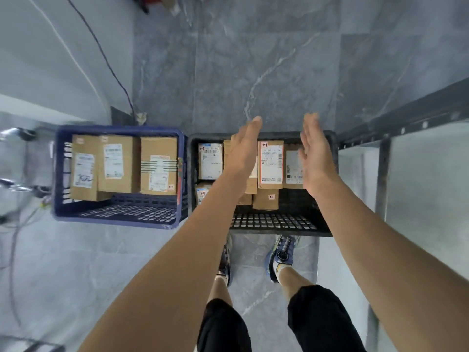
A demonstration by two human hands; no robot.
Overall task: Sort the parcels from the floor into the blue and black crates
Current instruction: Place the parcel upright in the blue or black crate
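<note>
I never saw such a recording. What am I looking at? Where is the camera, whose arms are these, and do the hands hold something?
There is no machine. The camera sits on a person's head and looks down, so you see that person's arms and shoes. On the grey floor two crates stand side by side: the blue crate holds three brown parcels, the black crate several more. The left hand and the right hand are above the black crate, fingers straight. Neither holds anything.
</note>
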